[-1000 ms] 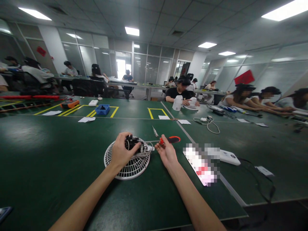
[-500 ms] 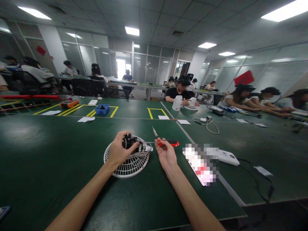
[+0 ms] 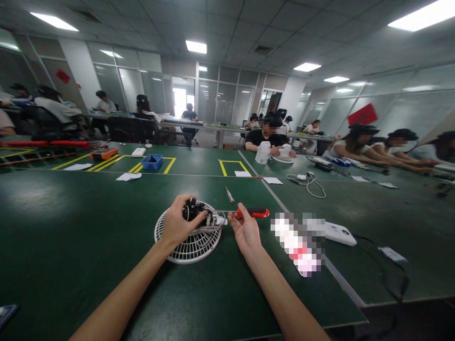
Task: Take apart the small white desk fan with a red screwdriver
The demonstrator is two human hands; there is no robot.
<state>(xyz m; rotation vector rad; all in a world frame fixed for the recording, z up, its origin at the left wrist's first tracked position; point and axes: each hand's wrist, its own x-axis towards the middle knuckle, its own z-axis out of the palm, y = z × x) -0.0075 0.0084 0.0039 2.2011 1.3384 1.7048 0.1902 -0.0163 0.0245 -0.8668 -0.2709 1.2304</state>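
Observation:
My left hand (image 3: 178,219) is closed around a black fan motor (image 3: 194,210), which has white parts and loose grey wires at its right side. Beneath the motor lies a round white fan grille (image 3: 192,251) on the green table. In my right hand (image 3: 247,230) is a screwdriver (image 3: 258,212) with a red and black handle, held between thumb and fingers. Its shaft points left toward the motor; whether the tip touches anything I cannot make out. Just beyond my right hand, a small clear-handled screwdriver (image 3: 230,195) lies on the table.
Right of my right hand lie a lit phone (image 3: 296,248), partly blurred out, and a white device (image 3: 339,233) with a dark cable. Farther off are a blue bin (image 3: 152,162), a coiled grey cable (image 3: 314,184) and paper slips. Across the table a person (image 3: 268,135) handles white fan parts.
My right hand and the red-handled screwdriver have shifted slightly right, and the handle has turned in the fingers. The left hand keeps its grip on the motor.

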